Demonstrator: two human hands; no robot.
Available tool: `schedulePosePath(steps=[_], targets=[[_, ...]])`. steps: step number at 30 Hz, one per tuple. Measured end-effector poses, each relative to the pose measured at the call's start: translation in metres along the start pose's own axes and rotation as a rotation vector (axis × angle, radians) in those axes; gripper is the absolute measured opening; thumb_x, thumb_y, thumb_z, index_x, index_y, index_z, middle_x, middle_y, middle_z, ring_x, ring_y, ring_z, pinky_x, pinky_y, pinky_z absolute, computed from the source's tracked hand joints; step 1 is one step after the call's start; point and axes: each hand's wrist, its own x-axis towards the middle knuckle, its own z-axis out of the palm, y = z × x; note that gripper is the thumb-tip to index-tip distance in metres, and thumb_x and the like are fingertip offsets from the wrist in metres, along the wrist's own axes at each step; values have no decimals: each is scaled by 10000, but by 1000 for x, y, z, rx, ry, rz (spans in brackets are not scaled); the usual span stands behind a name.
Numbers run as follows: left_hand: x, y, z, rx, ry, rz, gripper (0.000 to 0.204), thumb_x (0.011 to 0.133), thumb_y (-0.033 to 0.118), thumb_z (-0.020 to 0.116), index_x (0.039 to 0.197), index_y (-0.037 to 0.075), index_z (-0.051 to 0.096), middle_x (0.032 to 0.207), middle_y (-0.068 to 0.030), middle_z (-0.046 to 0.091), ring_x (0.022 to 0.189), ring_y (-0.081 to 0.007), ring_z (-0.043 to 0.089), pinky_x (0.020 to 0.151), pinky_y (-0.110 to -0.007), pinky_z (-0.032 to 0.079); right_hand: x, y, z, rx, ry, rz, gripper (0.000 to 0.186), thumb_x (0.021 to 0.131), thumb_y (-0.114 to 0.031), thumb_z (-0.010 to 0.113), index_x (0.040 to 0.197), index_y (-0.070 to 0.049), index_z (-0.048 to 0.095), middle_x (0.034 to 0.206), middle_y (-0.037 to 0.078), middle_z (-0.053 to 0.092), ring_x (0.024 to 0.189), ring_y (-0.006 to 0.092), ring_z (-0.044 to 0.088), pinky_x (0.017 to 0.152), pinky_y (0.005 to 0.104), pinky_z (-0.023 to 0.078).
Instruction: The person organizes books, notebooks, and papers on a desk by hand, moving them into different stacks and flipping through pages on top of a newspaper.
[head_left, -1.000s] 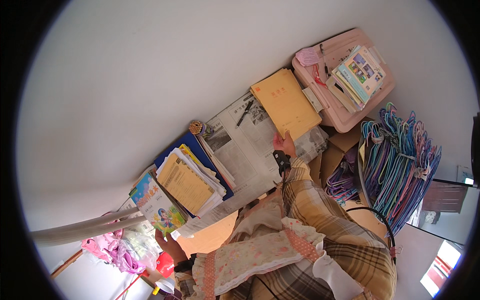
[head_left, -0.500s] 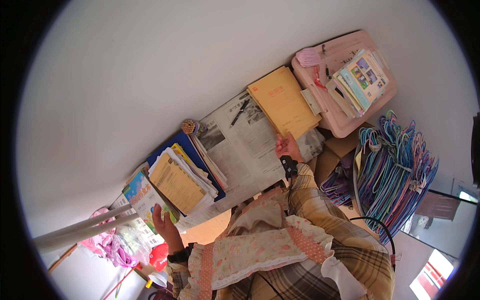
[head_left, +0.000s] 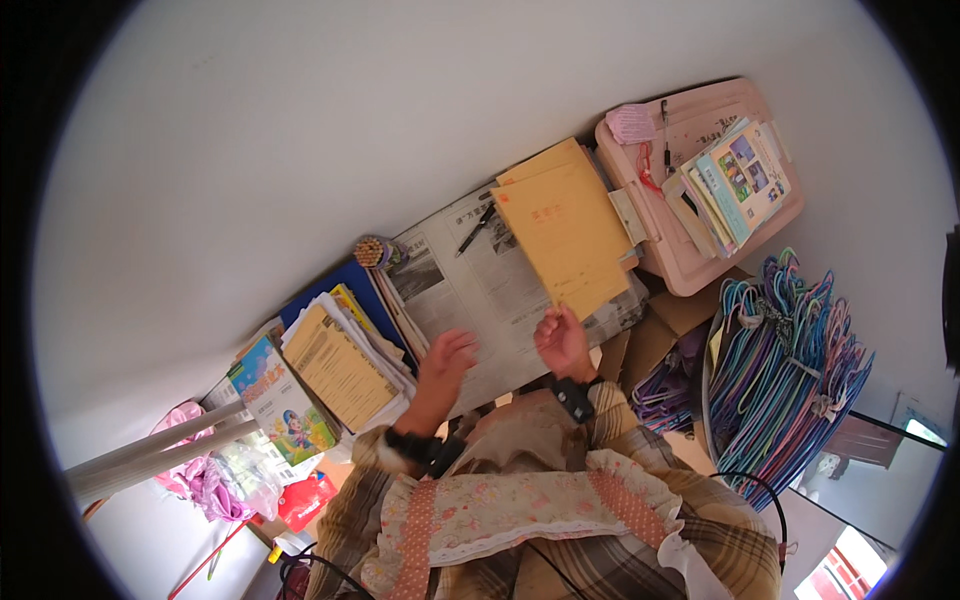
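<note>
We see the tan notebook (head_left: 560, 235) now drawn nearer to us and set askew on the tan stack (head_left: 540, 162), where a half-second ago it lay nearly square; our right hand (head_left: 564, 342) has its near corner, the grip looking closed in a pinch there; our left hand (head_left: 445, 365) has come away from the picture-covered book (head_left: 285, 400) to above the newspaper-covered bench (head_left: 490, 335), its grip loosely parted, blurred and apparently holding nothing; the notebook lies between the black pen (head_left: 476, 230) and the pink lid (head_left: 690, 270); we judge it partly separated from the stack, not yet clear of it.
</note>
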Motion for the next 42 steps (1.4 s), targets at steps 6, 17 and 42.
schedulePosePath(steps=[6,17,42], targets=[[119,-53,70,-392,-41,-418,347,940,145,556,1241,-8,475,1186,-112,574,1077,-227,578,885,-336,490,-16,18,-4,-111,-7,132,325,967,-350,511,886,-57,627,658,-8,516,664,158,515,620,276,423],[124,-38,46,-463,-145,-314,383,889,9,545,1269,8,491,1196,-81,597,1071,-203,593,917,-336,479,-64,-101,10,-1387,382,-7,379,918,-366,592,845,4,626,686,31,588,597,111,554,571,243,447],[1,-21,7,-431,53,-307,346,908,7,523,1254,13,503,1195,-68,598,1074,-178,587,898,-314,471,47,-110,-36,-755,406,-436,125,901,-117,620,936,-11,564,781,27,573,637,133,506,554,345,396]])
